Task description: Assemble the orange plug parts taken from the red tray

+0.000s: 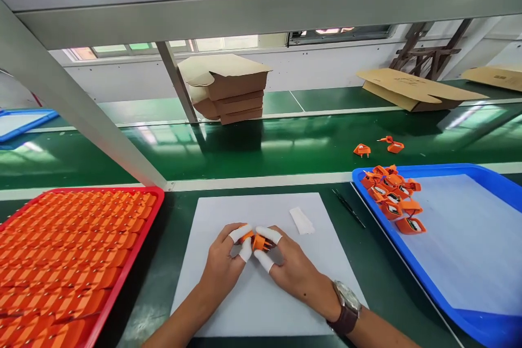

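Note:
My left hand [222,255] pinches an orange plastic plug piece [246,236] between white-covered thumb and index fingertips. My right hand [287,255], also with white finger covers, grips a second orange plug piece [259,242] with dark metal prongs pointing right. The two pieces meet or nearly meet; whether they are joined I cannot tell, as the fingers hide part of them. Both hands are above a white sheet [228,304] on the green table. A small white strip [302,221] lies on the sheet beyond my right hand.
On the left, a red tray [157,191] holds rows of orange plug pieces. A blue tray [468,169] at right carries a pile of orange pieces. A black tweezer-like tool [348,207] lies between sheet and blue tray. Loose orange pieces [361,150], cardboard boxes [236,89] and a metal frame [261,8] stand beyond.

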The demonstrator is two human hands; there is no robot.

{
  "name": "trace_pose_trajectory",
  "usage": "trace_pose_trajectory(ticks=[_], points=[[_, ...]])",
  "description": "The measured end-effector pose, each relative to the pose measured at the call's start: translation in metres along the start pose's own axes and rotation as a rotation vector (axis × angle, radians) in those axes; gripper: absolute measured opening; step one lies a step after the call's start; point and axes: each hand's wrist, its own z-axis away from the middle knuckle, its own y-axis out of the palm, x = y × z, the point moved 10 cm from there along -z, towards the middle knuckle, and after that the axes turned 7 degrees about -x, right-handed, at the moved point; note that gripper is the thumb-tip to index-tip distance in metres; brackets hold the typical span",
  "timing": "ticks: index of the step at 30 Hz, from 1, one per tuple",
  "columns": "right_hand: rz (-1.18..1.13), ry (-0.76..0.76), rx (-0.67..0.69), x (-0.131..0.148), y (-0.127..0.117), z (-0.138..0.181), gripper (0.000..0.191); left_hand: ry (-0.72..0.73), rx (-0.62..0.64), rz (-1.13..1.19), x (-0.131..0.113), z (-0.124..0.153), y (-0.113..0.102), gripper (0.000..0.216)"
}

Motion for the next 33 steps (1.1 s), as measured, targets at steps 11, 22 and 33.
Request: trace_pose_trajectory(ticks=[11, 22, 33], points=[[0.303, -0.250, 0.009, 0.009, -0.002, 0.004, 0.051, -0.159, 0.090, 0.203, 0.014, 0.001, 0.015, 0.033], [0.482, -0.365, -0.013, 0.011, 0.005, 0.012, 0.051, -0.132, -0.001, 0.235, 0.016, 0.003, 0.008, 0.030], [0.248, -0.224, -0.034, 0.010, 0.000, 0.006, 0.030, -0.062, 0.041, 0.235, 0.010, 0.003, 0.011, 0.031]])
